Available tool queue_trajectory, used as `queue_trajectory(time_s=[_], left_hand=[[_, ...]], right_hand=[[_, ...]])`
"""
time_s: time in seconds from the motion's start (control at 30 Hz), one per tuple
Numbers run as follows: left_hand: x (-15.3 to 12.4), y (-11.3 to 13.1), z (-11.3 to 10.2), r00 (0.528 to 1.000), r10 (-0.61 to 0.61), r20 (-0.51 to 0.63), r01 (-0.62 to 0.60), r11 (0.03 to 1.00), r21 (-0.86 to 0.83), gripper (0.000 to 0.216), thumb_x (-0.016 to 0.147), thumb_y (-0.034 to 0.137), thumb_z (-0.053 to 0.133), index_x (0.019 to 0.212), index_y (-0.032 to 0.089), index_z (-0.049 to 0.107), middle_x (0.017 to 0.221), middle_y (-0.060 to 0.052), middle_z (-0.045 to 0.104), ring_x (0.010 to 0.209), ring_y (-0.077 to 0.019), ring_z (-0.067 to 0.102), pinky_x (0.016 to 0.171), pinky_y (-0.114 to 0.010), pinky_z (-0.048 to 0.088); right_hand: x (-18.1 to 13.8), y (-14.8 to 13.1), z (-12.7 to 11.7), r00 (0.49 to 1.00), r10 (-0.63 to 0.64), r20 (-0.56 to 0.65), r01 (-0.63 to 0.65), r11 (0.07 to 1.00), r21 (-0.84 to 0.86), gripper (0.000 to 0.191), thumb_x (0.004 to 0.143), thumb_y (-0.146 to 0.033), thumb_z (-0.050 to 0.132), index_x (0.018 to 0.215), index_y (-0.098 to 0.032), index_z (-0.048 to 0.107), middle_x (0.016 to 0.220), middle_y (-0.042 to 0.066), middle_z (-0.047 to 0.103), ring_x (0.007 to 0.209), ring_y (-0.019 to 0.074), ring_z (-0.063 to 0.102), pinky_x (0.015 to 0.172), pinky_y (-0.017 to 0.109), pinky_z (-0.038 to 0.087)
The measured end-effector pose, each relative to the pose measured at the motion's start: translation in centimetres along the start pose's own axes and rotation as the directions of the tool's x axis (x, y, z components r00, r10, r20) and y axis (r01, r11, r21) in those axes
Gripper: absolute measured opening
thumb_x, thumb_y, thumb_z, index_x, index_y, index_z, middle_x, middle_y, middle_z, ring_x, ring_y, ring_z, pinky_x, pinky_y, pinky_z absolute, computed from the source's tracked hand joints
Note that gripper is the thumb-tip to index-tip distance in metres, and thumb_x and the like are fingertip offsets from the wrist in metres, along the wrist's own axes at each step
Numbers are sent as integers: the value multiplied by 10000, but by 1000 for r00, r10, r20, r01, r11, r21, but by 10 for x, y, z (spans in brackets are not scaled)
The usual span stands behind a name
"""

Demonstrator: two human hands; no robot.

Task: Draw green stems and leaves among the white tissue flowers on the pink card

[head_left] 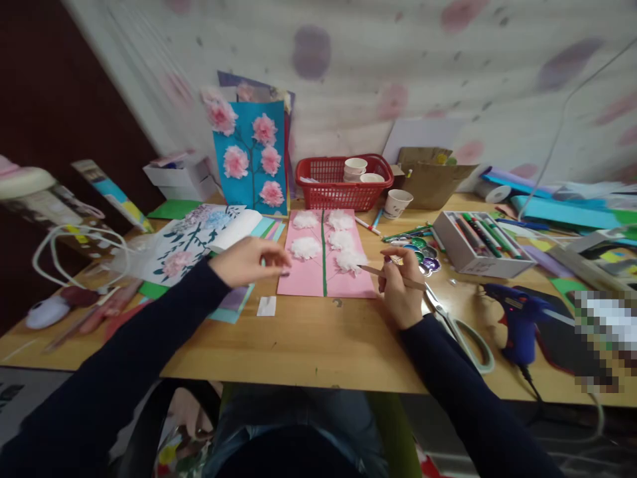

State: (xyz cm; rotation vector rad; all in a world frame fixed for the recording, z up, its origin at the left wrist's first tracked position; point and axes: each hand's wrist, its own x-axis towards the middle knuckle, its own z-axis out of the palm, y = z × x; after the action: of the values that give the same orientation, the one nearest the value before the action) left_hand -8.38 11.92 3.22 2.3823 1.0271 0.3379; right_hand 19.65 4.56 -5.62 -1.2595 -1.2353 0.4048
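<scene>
A pink card lies on the table in front of me, with several fluffy white paper flowers and a green stem strip down its middle. My right hand is closed round a thin brown pencil-like stick; its tip points at the lower right flower, and whether it touches cannot be told. Over the card's left edge hovers my left hand, fingers loosely bent and apart, with nothing visible in them. Grey-handled scissors lie beside my right wrist.
Behind the card stand a red basket with paper cups and a blue flower picture. At right are a paint palette, a marker box and a blue glue gun. A painted floral sheet lies left.
</scene>
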Motion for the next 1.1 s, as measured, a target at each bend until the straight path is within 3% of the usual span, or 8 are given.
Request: queue_trajectory(time_s=[0.13, 0.23, 0.43, 0.5, 0.57, 0.7, 0.87, 1.1], left_hand=[[-36, -21, 33, 994, -113, -3, 113, 994, -10, 207, 615, 341, 743, 705, 173, 661, 690, 4, 585, 614, -143, 522, 595, -250, 394], [-44, -30, 47, 990, -141, -28, 138, 986, -94, 232, 631, 372, 728, 631, 171, 610, 686, 2, 543, 617, -144, 497, 598, -262, 396], [-27, -14, 51, 988, -119, -100, 69, 912, -404, 284, 692, 406, 668, 737, 184, 496, 743, -10, 622, 663, -143, 602, 639, -274, 494], [-16, -1, 58, 983, -83, -166, -4, 885, -465, 327, 662, 394, 710, 775, 188, 481, 772, 0, 605, 698, -133, 604, 669, -268, 505], [-6, 11, 67, 974, -47, -221, -70, 867, -494, 346, 649, 380, 740, 804, 186, 500, 767, 11, 584, 687, -118, 579, 655, -248, 493], [8, 28, 82, 962, 5, -274, -152, 842, -518, 355, 642, 358, 776, 816, 179, 524, 720, 28, 562, 641, -104, 546, 618, -231, 474], [8, 40, 90, 959, 41, -282, -184, 844, -504, 336, 650, 301, 777, 830, 193, 515, 664, 62, 538, 584, -92, 510, 583, -217, 442], [-6, 44, 100, 976, 11, -217, -116, 871, -477, 248, 671, 267, 752, 799, 196, 551, 621, 72, 522, 541, -88, 459, 557, -215, 406]], right_hand=[[-5, -3, -1, 999, -27, -40, 27, 1000, -16, 133, 843, -172, 450, 949, -225, 511, 448, -100, 418, 371, 113, 410, 407, 239, 321], [-10, 0, -3, 994, -107, 5, 107, 990, -87, 146, 853, -157, 456, 966, -222, 520, 463, -97, 455, 387, 109, 423, 468, 258, 359], [-11, 1, -2, 992, -125, 30, 124, 992, 32, 124, 927, -280, 510, 1032, -224, 474, 543, -81, 519, 465, 117, 512, 473, 239, 384], [-11, -1, -2, 987, -143, 76, 139, 989, 54, 107, 942, -322, 506, 949, -216, 505, 581, -57, 549, 490, 109, 519, 487, 235, 398], [-12, -4, -1, 975, -159, 153, 153, 987, 51, 219, 966, -351, 458, 831, -201, 545, 605, -27, 573, 495, 100, 518, 500, 236, 413], [-15, -14, -1, 929, -163, 333, 164, 986, 26, 352, 978, -354, 416, 732, -183, 601, 599, -4, 573, 523, 107, 530, 533, 244, 426], [-21, -31, 0, 838, -137, 528, 159, 987, 4, 141, 881, -296, 584, 794, -187, 576, 685, -5, 564, 605, 118, 517, 564, 240, 410], [-32, -35, 3, 703, -165, 692, 171, 983, 61, 103, 912, -228, 504, 842, -181, 564, 726, 13, 578, 639, 122, 516, 619, 251, 422]])
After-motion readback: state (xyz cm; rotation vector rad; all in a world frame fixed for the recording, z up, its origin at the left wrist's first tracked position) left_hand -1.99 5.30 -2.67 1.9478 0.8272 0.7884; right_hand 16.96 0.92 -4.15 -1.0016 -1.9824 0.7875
